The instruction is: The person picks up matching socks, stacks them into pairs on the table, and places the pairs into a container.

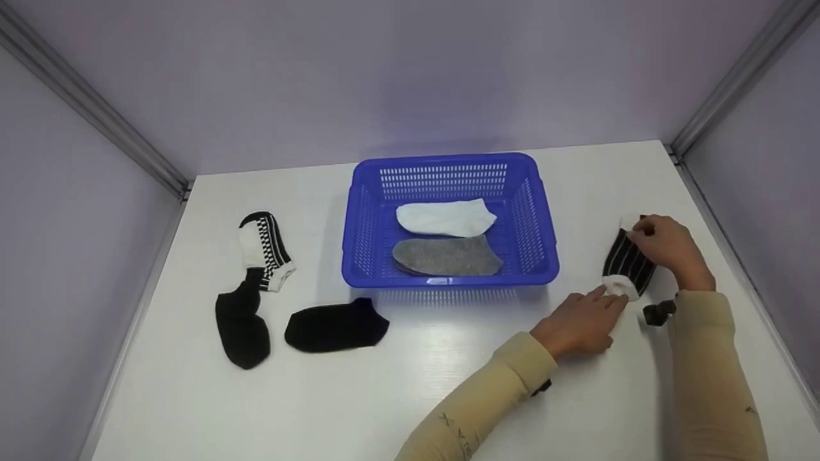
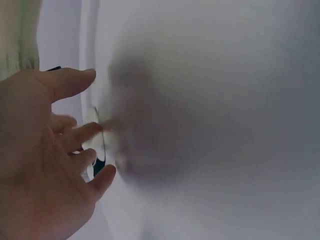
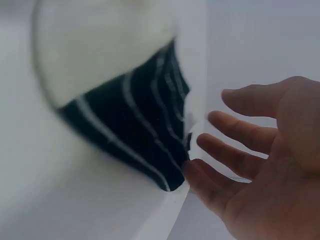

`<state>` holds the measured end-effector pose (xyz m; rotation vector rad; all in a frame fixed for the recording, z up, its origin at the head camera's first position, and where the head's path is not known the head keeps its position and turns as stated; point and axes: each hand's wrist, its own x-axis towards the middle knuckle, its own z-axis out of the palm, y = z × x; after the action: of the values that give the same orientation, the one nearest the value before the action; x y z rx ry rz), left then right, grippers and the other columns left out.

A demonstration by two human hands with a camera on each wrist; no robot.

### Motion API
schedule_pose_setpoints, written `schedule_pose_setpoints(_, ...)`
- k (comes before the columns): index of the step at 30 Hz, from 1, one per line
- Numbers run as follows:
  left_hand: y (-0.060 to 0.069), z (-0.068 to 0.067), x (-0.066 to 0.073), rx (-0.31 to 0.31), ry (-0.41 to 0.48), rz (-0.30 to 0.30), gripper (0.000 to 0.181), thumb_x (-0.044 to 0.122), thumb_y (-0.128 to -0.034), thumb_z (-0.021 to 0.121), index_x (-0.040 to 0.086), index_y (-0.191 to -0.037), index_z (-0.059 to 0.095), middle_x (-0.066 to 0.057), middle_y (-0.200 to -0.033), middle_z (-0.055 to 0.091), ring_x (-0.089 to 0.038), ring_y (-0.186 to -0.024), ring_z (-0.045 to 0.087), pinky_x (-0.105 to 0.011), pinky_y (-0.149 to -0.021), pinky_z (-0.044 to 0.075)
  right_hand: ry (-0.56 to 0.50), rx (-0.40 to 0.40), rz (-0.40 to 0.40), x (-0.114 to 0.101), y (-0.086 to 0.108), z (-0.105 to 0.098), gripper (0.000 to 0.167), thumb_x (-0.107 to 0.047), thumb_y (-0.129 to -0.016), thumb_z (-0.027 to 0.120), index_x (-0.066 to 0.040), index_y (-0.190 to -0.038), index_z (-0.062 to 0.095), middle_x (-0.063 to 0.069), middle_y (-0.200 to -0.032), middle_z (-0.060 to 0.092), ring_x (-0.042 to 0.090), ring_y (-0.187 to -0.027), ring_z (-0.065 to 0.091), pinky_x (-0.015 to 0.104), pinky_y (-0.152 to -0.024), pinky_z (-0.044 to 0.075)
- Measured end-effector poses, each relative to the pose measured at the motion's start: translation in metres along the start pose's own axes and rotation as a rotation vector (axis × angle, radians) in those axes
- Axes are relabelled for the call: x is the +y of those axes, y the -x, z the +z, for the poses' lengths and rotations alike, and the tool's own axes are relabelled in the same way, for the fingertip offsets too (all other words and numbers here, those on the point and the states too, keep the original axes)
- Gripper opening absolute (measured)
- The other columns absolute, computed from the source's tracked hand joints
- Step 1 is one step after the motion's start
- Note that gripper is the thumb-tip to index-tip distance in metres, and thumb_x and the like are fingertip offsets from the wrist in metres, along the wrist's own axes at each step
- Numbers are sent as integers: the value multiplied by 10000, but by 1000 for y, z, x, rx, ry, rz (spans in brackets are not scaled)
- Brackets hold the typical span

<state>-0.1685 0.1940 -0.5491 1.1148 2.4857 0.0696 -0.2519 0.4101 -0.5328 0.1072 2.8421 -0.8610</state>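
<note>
A black sock with thin white stripes and white ends (image 1: 624, 262) lies at the right of the table. At its near white end rests my left hand (image 1: 586, 320), fingertips on the fabric. The left wrist view shows that hand (image 2: 45, 155) with its fingers spread and a bit of white cloth (image 2: 92, 132) beyond them. My right hand (image 1: 666, 243) is over the far end of the sock. In the right wrist view its fingers are loosely extended beside the striped sock (image 3: 135, 115), with the lower fingertips at its edge; contact is hard to tell.
A blue plastic basket (image 1: 355, 275) stands mid-table, holding a white sock (image 1: 445, 218) and a grey sock (image 1: 448, 257). To its left lie a black-and-white checked sock (image 1: 266, 250) and two black socks, one upright (image 1: 242, 326), one sideways (image 1: 336, 326). Walls (image 1: 442, 77) enclose the table.
</note>
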Motion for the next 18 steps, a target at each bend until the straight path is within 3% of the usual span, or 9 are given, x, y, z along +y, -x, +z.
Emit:
schedule_pose_setpoints(4,11,5,-3,34,-55,-6,658,416,-1085,524,319,-1661,220,206,-1655,350,-88,-1571,291,-279,-1248,331,86,-78,-13,-2,5,0,506,-255,-1076,529,202,-1287,574,447,-1277,566,564,-1111,586,666,-933,480)
schedule_pose_setpoints(7,17,-1,-9,111,-1,-35,452,379,-1076,553,278,-1513,496,144,-1467,559,-104,-1341,511,-269,-1081,477,121,-155,17,-8,16,-10,553,-304,-1078,526,197,-1308,561,440,-1279,573,549,-1108,588,652,-920,488)
schedule_pose_setpoints(10,15,-9,-16,265,89,-133,264,376,-1062,588,203,-1245,667,61,-1181,670,-92,-1037,623,-234,-828,551,138,-147,61,-12,26,-21,534,-315,-1071,526,166,-1296,582,422,-1280,585,528,-1073,600,584,-838,522)
schedule_pose_setpoints(13,7,-7,-17,394,160,-265,313,446,-1045,616,155,-1144,677,23,-1059,668,-71,-897,645,-214,-700,559,125,-67,109,-7,28,-24,498,-258,-1042,548,163,-1309,561,427,-1289,571,546,-1057,592,579,-803,525)
schedule_pose_setpoints(15,0,-1,-15,426,176,-330,410,527,-1028,618,146,-1168,674,21,-1082,658,-49,-912,641,-194,-713,560,101,-45,138,2,27,-22,539,-232,-1025,564,174,-1371,489,452,-1361,506,596,-1143,547,630,-858,516)
schedule_pose_setpoints(18,-7,8,-12,432,186,-399,499,623,-996,610,163,-1178,677,26,-1109,657,-41,-940,627,-186,-711,546,78,-100,149,13,26,-14,665,-230,-1022,596,180,-1479,342,474,-1451,406,644,-1287,439,727,-1026,426)
